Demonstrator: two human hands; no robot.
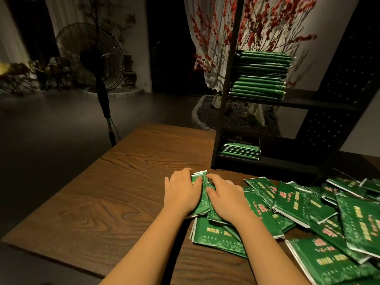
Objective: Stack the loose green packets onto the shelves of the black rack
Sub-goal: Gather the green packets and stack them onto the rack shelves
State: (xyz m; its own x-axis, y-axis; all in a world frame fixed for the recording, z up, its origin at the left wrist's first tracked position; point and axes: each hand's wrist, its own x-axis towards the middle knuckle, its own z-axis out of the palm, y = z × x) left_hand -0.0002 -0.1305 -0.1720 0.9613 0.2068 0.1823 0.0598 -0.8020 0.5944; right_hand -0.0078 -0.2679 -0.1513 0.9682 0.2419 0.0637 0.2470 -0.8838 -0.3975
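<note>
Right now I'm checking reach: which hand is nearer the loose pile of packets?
Right. The right hand lies beside the loose pile, nearly touching its nearest packets; the left hand is farther off, beyond the right hand.

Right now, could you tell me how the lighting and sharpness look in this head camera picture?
Head view: dim room, with light falling mainly on the table, both hands and the loose green packets; the fan sits in shadow; packet print at the right edge is smeared; the black rack leans from wide-angle distortion.
</note>
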